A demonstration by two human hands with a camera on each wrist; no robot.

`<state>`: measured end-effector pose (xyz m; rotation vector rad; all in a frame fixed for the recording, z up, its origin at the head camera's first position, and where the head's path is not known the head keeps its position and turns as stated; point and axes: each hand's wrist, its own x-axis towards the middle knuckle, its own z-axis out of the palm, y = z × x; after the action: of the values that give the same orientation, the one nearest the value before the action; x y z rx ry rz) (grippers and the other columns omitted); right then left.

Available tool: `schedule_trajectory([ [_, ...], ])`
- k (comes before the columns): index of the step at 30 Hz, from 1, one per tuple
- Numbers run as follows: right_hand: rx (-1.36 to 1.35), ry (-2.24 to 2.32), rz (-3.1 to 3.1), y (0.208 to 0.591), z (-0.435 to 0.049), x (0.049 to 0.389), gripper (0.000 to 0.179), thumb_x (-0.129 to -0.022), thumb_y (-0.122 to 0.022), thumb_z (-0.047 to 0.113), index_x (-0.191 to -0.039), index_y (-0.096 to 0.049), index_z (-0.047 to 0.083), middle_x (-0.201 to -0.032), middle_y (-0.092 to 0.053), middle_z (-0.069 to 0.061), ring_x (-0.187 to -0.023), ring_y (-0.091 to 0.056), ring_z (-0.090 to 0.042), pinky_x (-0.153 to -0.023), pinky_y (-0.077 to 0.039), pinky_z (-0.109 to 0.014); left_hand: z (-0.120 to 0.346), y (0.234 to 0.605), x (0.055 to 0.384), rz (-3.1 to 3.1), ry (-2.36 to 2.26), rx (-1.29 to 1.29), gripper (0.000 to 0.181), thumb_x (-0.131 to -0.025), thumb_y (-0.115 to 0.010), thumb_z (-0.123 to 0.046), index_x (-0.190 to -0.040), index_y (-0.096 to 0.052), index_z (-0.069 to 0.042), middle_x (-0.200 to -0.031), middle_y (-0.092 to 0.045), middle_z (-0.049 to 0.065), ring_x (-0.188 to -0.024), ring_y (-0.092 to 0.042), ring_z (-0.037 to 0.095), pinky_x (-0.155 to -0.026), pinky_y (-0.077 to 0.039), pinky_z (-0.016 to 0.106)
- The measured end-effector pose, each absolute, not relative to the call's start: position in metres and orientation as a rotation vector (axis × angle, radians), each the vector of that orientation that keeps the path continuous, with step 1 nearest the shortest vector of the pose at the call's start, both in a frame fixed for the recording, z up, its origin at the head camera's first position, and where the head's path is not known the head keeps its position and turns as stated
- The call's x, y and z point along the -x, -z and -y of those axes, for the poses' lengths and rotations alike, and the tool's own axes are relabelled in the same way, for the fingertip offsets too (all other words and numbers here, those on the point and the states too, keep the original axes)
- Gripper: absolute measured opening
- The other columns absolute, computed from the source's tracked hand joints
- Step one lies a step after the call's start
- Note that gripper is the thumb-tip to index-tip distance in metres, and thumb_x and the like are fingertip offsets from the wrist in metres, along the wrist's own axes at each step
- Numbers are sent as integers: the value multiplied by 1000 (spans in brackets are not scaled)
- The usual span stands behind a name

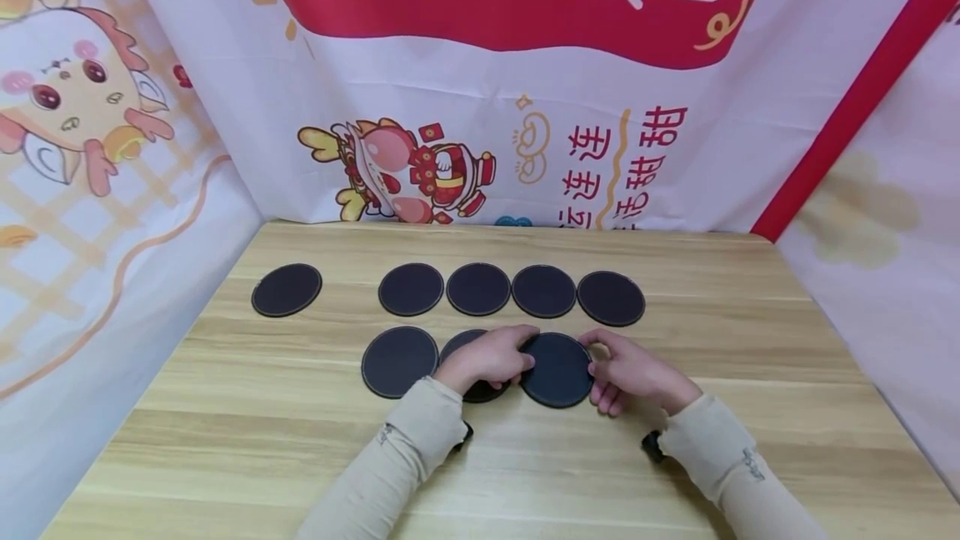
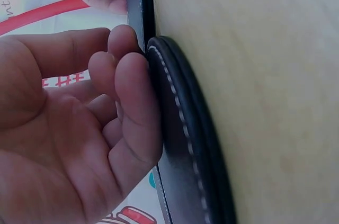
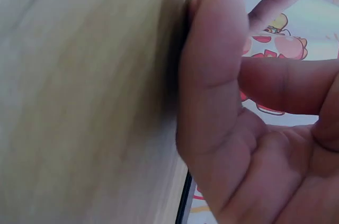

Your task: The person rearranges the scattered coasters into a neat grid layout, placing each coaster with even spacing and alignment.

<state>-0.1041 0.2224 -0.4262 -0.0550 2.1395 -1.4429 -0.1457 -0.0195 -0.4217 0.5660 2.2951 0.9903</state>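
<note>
A black round leather-look coaster (image 1: 557,370) with a stitched edge lies between my hands, at the right end of the front row. My left hand (image 1: 491,357) holds its left edge with thumb and forefinger, reaching over the middle coaster (image 1: 480,392) and hiding part of it. At the opposite edge my right hand (image 1: 630,373) grips with thumb and forefinger, its other fingers curled below. In the left wrist view, curled fingers (image 2: 135,102) rest against the stitched middle coaster (image 2: 177,113). The right wrist view shows a bent finger (image 3: 212,75) close to the wooden surface.
Another coaster (image 1: 401,362) ends the front row at left. Behind stands a row of similar coasters (image 1: 478,289), with one (image 1: 287,290) set apart at far left. They lie on a wooden table (image 1: 225,440). Printed cloth (image 1: 450,90) hangs along the back and both sides.
</note>
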Motion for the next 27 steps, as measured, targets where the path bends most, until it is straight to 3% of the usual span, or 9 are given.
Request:
schedule_trajectory([
  [5,12,1431,-2164,425,-221,103,46,-99,-46,-3,-145,-41,2,-69,-65,-19,-51,-63,-23,-48,-56,-37,20,423,146,-2289,-985,-567,52,-104,-55,-9,-154,-45,-18,-64,-62,11,-54,-55,18,-47,-45,27],
  [15,53,1462,-2167,416,-222,101,47,-100,-44,-3,-147,-37,-2,-72,-65,-19,-53,-64,-24,-51,-58,-39,27,410,148,-2264,-1016,-632,51,-104,-55,-12,-153,-46,-18,-64,-59,10,-49,-49,18,-47,-46,30],
  [21,163,1539,-2148,396,-227,103,46,-101,-45,-2,-146,-36,-4,-73,-65,-19,-56,-63,-22,-56,-58,-39,71,384,167,-2288,-1172,-612,48,-104,-55,-15,-151,-48,-15,-69,-59,8,-48,-47,16,-52,-51,36],
  [27,238,1530,-2137,379,-217,110,38,-101,-45,-3,-139,-46,-4,-79,-65,-22,-61,-63,-24,-59,-58,-40,131,373,192,-2519,-1093,-551,44,-103,-56,-16,-146,-54,-11,-74,-62,9,-52,-51,16,-56,-51,33],
])
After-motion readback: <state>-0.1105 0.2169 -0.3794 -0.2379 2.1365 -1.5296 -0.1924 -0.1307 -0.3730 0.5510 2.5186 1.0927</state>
